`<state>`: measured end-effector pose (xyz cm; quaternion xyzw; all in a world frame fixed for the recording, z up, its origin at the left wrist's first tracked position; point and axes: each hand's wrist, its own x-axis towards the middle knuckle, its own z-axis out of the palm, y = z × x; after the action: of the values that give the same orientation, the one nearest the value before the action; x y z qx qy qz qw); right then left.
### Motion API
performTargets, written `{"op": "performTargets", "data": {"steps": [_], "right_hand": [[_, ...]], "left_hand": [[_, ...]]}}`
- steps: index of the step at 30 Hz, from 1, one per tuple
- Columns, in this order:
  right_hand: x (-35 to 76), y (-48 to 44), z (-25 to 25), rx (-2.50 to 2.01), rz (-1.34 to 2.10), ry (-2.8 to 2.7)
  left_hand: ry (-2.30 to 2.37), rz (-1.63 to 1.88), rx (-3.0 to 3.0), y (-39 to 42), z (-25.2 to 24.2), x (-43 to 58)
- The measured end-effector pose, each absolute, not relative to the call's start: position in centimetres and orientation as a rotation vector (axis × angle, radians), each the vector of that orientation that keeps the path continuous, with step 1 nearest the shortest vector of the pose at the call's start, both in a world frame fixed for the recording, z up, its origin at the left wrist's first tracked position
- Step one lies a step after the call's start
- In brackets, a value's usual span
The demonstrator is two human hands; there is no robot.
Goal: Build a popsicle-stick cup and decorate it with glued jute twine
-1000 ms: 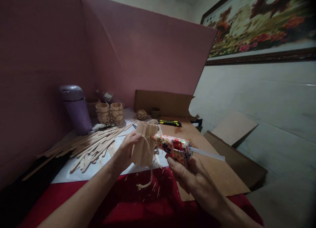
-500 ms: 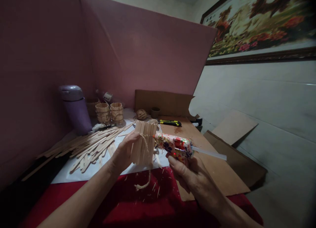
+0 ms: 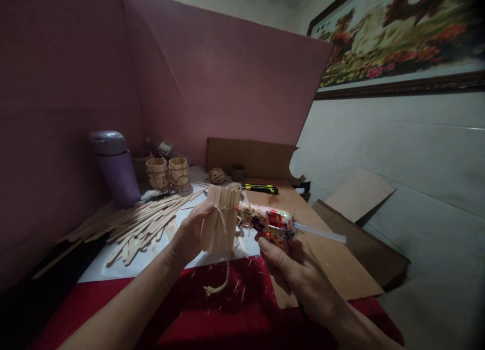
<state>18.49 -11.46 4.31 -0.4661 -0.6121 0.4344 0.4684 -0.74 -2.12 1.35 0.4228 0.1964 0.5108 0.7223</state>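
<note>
The left hand (image 3: 189, 234) clasps a stick cup (image 3: 221, 219) upright above the red cloth (image 3: 212, 314) — twine (image 3: 223, 259) dangles from it. The right hand (image 3: 291, 269) is closed round a glue gun (image 3: 267, 221), its nozzle touching the cup's right side. Loose sticks (image 3: 140, 223) lie just left.

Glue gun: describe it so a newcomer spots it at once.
In front of the pink board, over the brown cardboard sheet, the right hand grips the glue gun, nozzle pointed at the stick cup in the left hand. Unlike the plain wood around it, it has a red floral print and a clear glue stick jutting from its back.
</note>
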Motion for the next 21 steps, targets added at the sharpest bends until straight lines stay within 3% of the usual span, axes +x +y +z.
{"op": "performTargets", "data": {"steps": [21], "right_hand": [[18.41, -11.29, 4.24, -1.157, 1.042, -1.479]], "left_hand": [[0.457, 1.069, 0.828, -2.1, 1.48, -0.89]]}}
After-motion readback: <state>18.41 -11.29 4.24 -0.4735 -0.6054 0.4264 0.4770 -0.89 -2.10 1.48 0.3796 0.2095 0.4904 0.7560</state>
